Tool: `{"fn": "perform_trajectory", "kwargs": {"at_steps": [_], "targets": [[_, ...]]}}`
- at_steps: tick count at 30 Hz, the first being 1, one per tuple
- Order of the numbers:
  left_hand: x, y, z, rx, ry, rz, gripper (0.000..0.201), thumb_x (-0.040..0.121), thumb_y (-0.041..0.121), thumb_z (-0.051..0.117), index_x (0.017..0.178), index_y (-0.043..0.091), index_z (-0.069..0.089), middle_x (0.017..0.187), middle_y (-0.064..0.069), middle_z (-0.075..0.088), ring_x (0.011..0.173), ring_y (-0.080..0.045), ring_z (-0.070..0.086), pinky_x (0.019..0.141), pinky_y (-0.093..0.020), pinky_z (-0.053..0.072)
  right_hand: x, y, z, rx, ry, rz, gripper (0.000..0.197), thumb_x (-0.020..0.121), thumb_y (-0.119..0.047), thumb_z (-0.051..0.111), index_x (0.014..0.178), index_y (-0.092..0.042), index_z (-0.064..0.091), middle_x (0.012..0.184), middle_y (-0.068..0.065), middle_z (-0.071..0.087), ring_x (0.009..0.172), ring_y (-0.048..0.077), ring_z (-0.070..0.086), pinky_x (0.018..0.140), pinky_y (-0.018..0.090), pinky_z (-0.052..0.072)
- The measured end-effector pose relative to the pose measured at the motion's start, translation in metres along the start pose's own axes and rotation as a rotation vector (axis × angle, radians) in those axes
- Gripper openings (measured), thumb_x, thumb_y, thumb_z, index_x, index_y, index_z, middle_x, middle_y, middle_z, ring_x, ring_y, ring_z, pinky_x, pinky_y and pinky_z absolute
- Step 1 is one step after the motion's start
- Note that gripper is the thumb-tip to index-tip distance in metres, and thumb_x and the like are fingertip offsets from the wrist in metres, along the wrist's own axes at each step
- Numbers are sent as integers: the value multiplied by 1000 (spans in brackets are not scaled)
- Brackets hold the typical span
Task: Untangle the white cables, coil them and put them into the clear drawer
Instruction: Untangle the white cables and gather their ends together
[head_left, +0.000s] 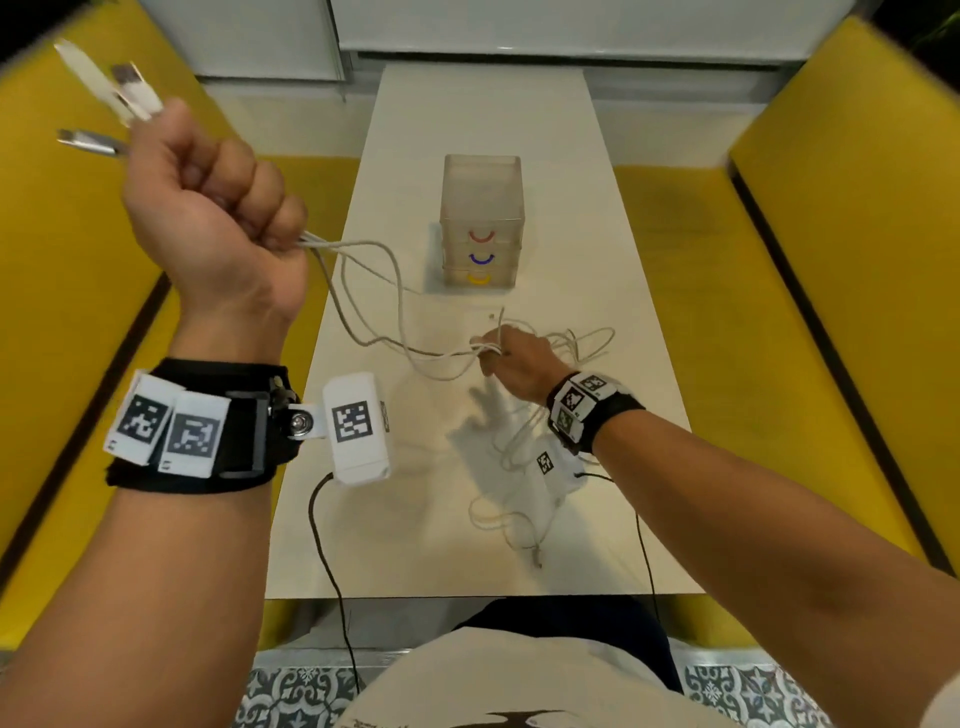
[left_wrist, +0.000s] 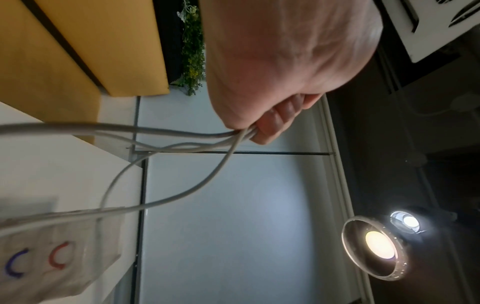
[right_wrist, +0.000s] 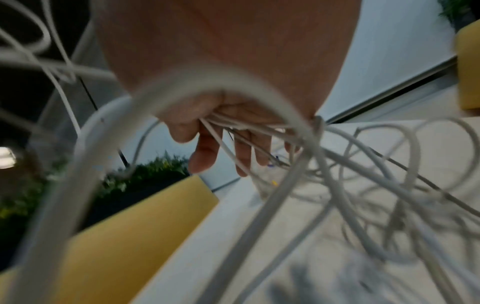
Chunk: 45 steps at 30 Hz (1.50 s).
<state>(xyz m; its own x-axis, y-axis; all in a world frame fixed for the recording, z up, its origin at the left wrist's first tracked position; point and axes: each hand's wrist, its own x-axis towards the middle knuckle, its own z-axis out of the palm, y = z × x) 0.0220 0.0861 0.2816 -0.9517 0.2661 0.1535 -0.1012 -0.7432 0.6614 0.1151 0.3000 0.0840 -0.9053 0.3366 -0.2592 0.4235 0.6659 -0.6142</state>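
Note:
My left hand (head_left: 218, 208) is raised high at the left in a fist that grips several white cables (head_left: 363, 291); their plug ends (head_left: 130, 93) stick out above the fist. In the left wrist view the cables (left_wrist: 182, 135) run out from under my curled fingers (left_wrist: 270, 125). The strands sag down to my right hand (head_left: 511, 361), held just above the table, with its fingers (right_wrist: 207, 152) threaded through a tangle of cables (right_wrist: 363, 174). More loops (head_left: 519, 499) hang below that wrist. The clear drawer unit (head_left: 482, 218) stands behind, its drawers closed.
The narrow white table (head_left: 597, 234) has yellow bench seats (head_left: 831, 260) on both sides. Black camera leads (head_left: 332, 561) hang from my wrists over the table's near edge. A ceiling lamp (left_wrist: 376, 244) shows in the left wrist view.

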Motion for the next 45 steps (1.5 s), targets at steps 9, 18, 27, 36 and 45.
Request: {"fn": "perform_trajectory", "kwargs": {"at_steps": [9,18,27,36,45], "targets": [[0,-21,-9,48,118,-99,46,103,24,42,60,26,25,53,6,13,46,-13,7,41,-25,12,-8,-56,-101,313,158,-271,32,99,-18,49,76,-6,68,88,15,65,85,23,60,83,36,47],[-2,-24,-10,45,140,-121,47,102,22,43,58,25,28,54,6,14,47,-13,8,41,-26,11,-17,-57,-125,426,385,-418,49,107,-31,42,62,-21,57,53,-8,55,47,10,52,51,27,42],[0,-23,-14,60,139,-106,46,102,22,45,59,25,29,53,6,16,47,-13,9,42,-27,13,-16,-47,-118,50,449,-242,62,95,-69,16,74,-27,57,73,4,63,71,28,63,70,46,54],[-3,-30,-14,68,141,-122,47,102,21,44,58,25,28,54,5,15,48,-14,7,44,-28,10,-16,-39,-102,64,405,-165,32,100,-35,46,88,-19,71,91,8,74,83,27,72,74,44,60],[9,-6,-24,18,194,-2,43,101,21,41,64,26,21,55,6,11,48,-14,6,43,-27,12,-17,71,-14,-165,127,175,33,97,-33,57,76,-9,57,83,15,66,81,34,63,64,38,47]]}}
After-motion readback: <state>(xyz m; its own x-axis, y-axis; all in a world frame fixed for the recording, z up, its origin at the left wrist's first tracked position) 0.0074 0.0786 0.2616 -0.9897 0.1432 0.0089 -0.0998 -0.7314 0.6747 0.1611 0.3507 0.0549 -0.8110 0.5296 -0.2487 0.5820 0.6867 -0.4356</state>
